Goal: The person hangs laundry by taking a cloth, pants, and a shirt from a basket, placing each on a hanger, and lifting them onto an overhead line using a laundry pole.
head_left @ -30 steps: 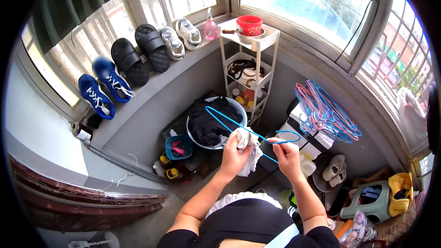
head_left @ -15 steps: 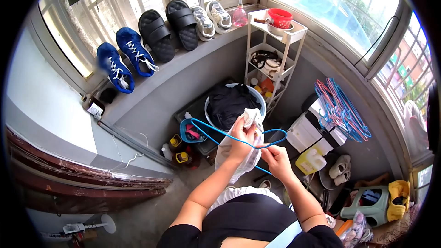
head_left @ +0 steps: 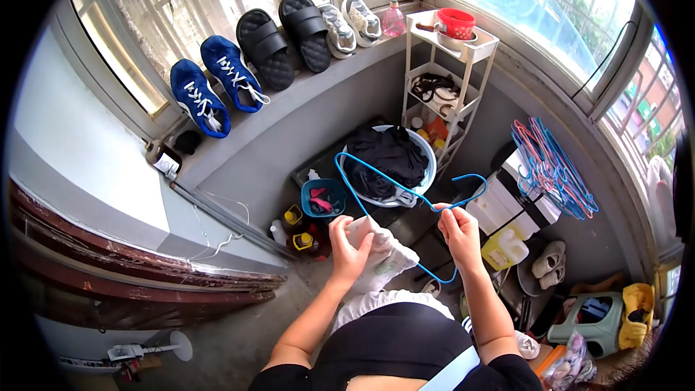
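My right hand [head_left: 460,235] pinches a blue clothes hanger [head_left: 387,179] near the neck, and its hook points away to the right. A thin white garment [head_left: 384,261] hangs around the hanger's lower side. My left hand [head_left: 350,247] holds the garment's upper edge between thumb and fingers, near the hanger's left arm. What kind of garment it is I cannot tell, since it is bunched up. Beyond the hanger stands a light blue basin [head_left: 432,166] with dark wet-looking clothes [head_left: 384,159] in it.
A small blue basket [head_left: 323,211] and bottles with yellow caps [head_left: 302,240] stand left of the basin. Shoes and black slippers [head_left: 266,51] line the sill. A white shelf rack [head_left: 470,94] fills the corner. Several hangers [head_left: 554,166] hang at right, above a yellow jug [head_left: 504,248].
My hands have moved apart. The hanger has turned, its hook now further right, and the white garment has slid down to its lower side. The view has shifted slightly.
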`<state>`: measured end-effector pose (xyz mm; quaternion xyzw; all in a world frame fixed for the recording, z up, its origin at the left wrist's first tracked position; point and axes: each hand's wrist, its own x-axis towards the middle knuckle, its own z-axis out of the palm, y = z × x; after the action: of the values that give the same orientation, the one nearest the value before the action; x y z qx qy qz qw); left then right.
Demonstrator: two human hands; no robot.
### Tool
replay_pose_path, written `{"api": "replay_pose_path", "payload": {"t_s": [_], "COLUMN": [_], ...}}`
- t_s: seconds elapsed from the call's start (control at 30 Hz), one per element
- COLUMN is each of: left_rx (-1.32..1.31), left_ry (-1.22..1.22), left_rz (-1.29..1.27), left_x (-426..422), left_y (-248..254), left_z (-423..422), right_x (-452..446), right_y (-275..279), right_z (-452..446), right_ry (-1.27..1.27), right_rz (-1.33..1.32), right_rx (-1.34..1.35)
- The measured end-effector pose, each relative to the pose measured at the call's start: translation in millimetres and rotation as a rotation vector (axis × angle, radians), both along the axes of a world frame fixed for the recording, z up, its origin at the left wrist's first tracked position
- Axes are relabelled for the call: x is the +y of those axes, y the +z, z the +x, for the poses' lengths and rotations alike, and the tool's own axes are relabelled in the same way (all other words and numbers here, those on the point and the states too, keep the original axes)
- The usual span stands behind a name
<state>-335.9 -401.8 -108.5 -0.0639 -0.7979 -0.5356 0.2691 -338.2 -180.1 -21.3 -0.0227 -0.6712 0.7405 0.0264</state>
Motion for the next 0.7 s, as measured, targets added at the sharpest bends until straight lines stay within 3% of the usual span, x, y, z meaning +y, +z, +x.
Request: {"api": "replay_pose_path", "payload": {"t_s": [0.23,0.37,0.57,0.7], "left_rx": [-0.282,-0.229,-0.111,-0.245], "left_ry": [-0.173,-0.326,-0.364,-0.530], "left_rz": [-0.035,-0.060,0.195,0.002], "left_x": [14,18,49,45], "left_y": [-27,-51,-10,-18], "left_z": [-7,-27,-38,-50], "right_x": [12,24,39,47], "right_y": [10,16,18,21], "right_z": [-1,4,13,15], "right_ry": [-0.058,-0.120,-0.204,-0.235], "right_rz": [-0.002,-0.015,-0.014,-0.007], "right_rx": [0.056,0.062,0.056,0.062]}}
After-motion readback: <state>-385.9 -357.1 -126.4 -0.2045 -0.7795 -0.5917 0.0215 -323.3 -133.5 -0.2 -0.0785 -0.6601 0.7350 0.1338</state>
